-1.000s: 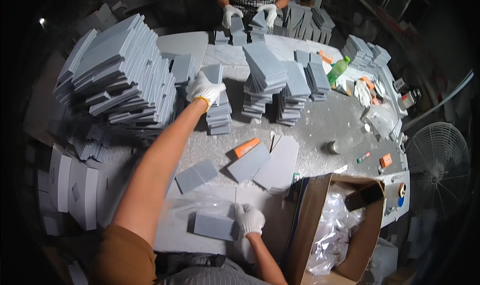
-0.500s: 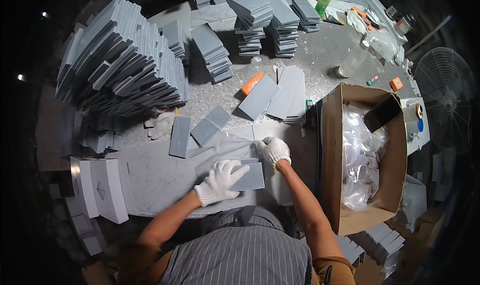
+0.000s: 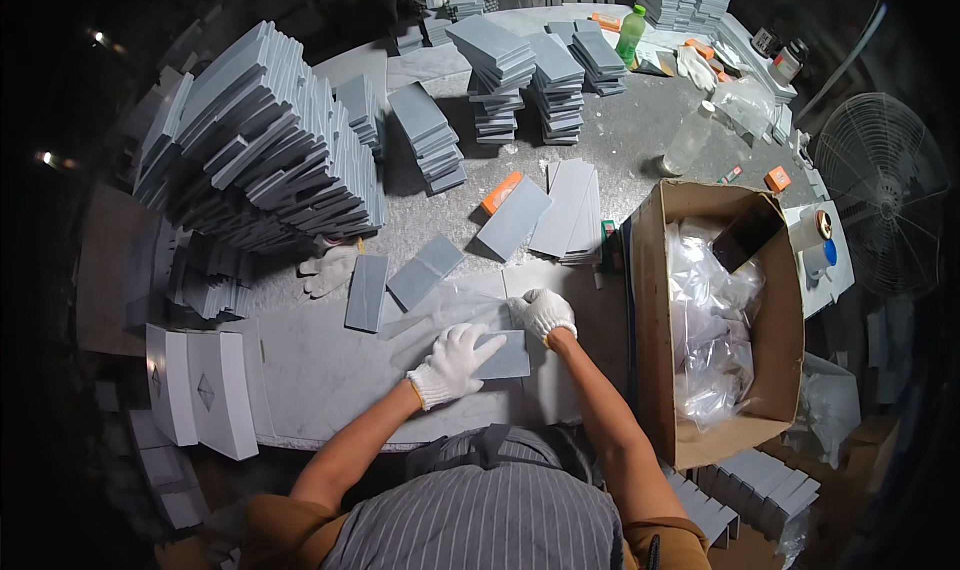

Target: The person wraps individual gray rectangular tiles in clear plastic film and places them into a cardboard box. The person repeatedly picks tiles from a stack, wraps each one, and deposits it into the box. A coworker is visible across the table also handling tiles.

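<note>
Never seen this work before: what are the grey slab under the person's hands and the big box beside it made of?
The grey slab looks like matte cut stone, perhaps slate: flat, dull, sharp-edged. The box is brown cardboard, with folded flaps and raw edges.
</note>
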Available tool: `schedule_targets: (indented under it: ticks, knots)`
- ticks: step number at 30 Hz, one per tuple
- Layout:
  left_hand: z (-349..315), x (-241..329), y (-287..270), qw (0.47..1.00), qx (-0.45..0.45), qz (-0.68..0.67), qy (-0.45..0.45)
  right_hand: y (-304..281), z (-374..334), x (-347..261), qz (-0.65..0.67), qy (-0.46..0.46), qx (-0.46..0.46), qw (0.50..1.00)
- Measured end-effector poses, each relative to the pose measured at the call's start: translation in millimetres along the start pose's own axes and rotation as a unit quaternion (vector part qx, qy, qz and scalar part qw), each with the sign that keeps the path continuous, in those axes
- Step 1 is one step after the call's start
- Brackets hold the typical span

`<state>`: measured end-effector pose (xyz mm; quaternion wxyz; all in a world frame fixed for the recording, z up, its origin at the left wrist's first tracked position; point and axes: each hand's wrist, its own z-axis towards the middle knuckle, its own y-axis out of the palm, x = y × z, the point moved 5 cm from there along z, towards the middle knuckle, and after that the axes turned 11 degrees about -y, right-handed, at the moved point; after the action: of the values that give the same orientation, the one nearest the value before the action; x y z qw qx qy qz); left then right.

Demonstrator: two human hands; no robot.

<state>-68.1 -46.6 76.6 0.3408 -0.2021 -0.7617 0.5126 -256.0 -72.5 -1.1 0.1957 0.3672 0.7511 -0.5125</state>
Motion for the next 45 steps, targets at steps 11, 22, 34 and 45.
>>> schedule_targets:
  ticks: [11, 22, 34, 45]
  knots:
    - [-11.0, 1.6, -15.8, 0.996, 0.084, -0.014, -0.013, 4.9, 5.5, -2.4, 0.029, -0.061, -0.026, 0.997]
    - [-87.5, -74.3, 21.9, 0.855, 0.305, -0.272, -0.318, -14.7, -2.2, -73.8, 0.0, -0.296, 0.258, 0.92]
    - [30.0, -102.7, 19.3, 0.554, -0.001, -0.817, -0.159, -82.7, -51.8, -139.4, 0.034, -0.419, 0.341, 0.841]
    - [-56.0, -54.7, -42.6, 0.969, 0.13, -0.206, 0.042, -22.2, -192.0, -96.7, 0.017, -0.487, 0.066, 0.871]
